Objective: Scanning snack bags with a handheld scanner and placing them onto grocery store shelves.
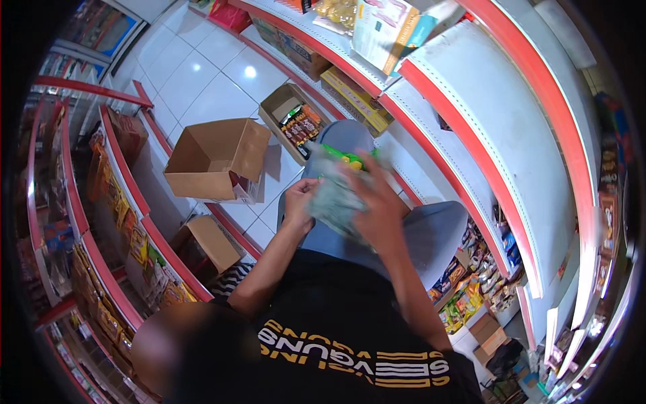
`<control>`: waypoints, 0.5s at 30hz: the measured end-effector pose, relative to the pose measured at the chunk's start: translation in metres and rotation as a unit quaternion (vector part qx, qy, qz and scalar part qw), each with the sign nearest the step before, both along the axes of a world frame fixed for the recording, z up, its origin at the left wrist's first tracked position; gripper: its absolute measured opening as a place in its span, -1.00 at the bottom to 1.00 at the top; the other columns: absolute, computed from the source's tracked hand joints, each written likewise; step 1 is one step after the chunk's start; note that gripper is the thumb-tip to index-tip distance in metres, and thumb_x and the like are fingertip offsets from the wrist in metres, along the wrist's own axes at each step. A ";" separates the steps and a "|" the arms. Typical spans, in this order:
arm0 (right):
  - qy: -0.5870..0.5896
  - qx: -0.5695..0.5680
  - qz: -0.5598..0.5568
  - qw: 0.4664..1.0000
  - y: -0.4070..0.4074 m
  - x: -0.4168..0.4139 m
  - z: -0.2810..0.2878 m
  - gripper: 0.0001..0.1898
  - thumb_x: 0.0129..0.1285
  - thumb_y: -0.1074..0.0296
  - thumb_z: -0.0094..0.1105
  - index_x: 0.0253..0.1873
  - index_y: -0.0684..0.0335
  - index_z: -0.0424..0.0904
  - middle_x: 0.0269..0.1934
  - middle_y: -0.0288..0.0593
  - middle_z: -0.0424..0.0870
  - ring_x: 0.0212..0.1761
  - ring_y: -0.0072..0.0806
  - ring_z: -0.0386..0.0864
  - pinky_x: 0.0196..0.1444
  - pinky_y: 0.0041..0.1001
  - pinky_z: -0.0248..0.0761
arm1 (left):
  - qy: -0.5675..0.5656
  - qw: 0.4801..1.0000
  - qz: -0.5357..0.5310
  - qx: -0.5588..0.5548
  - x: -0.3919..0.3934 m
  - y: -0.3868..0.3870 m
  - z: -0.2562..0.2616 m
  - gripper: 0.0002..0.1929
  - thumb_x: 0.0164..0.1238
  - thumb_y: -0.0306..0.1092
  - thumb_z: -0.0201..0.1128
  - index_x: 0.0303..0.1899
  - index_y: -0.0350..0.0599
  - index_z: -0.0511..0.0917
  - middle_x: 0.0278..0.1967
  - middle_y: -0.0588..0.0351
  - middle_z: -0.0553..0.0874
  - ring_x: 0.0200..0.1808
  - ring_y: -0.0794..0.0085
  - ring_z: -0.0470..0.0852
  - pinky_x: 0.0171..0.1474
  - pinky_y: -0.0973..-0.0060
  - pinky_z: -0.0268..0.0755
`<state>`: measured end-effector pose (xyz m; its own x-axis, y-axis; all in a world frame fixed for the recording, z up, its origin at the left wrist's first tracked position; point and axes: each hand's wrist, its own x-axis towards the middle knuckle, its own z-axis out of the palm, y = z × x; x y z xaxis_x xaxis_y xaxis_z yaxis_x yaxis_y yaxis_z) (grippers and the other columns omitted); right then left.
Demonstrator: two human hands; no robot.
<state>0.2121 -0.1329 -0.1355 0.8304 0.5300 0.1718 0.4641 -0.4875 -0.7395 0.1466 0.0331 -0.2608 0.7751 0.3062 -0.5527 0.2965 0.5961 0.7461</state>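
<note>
My left hand [301,204] grips the left edge of a greenish cloth [335,197] over my lap, fingers closed on it. My right hand [376,207] is blurred by motion and lies against the cloth's right side, fingers spread; whether it grips the cloth is not clear. Just beyond, partly behind the cloth, shows a bright green and yellow package [351,160], its shape blurred. Past my knee, an open cardboard box [272,108] on the tiles holds several dark packaged snacks [305,126].
A larger open cardboard box [202,184] stands on the floor at left, with a smaller carton [214,242] nearer me. Red-edged shelves [454,116] curve along the right; shelves of snack packets [121,202] line the left. A yellow carton [356,101] sits beyond my knee.
</note>
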 end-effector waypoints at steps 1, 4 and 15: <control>-0.054 -0.116 0.010 0.992 0.020 -0.001 -0.021 -0.45 0.06 0.33 0.15 0.24 -0.09 0.51 0.39 -0.11 0.28 0.26 0.00 0.42 0.24 -0.08 0.32 | 0.000 1.000 -0.012 -0.001 0.001 -0.007 0.009 -0.87 0.34 -0.44 0.25 -0.21 -0.33 0.60 -0.26 0.12 0.69 -0.25 0.52 0.64 -0.23 0.54 0.52; -0.080 -0.231 0.003 0.970 0.055 0.013 -0.046 -0.46 0.15 0.09 0.16 0.28 -0.05 0.47 0.42 -0.09 0.22 0.25 0.04 0.40 0.29 -0.03 0.23 | 0.013 0.992 0.117 -0.046 0.011 -0.014 0.031 -0.88 0.38 -0.49 0.16 -0.17 -0.33 0.60 -0.32 0.11 0.70 -0.32 0.45 0.68 -0.23 0.51 0.55; 0.106 0.099 -0.202 0.969 0.021 0.066 -0.177 -0.53 0.32 0.29 0.02 0.26 0.40 0.28 0.27 0.22 0.30 0.27 0.06 0.32 0.40 -0.17 0.08 | 0.004 0.989 -0.027 0.146 0.024 -0.011 0.036 -0.93 0.29 -0.51 0.26 -0.29 -0.32 0.61 -0.39 0.10 0.68 -0.45 0.56 0.59 -0.39 0.60 0.45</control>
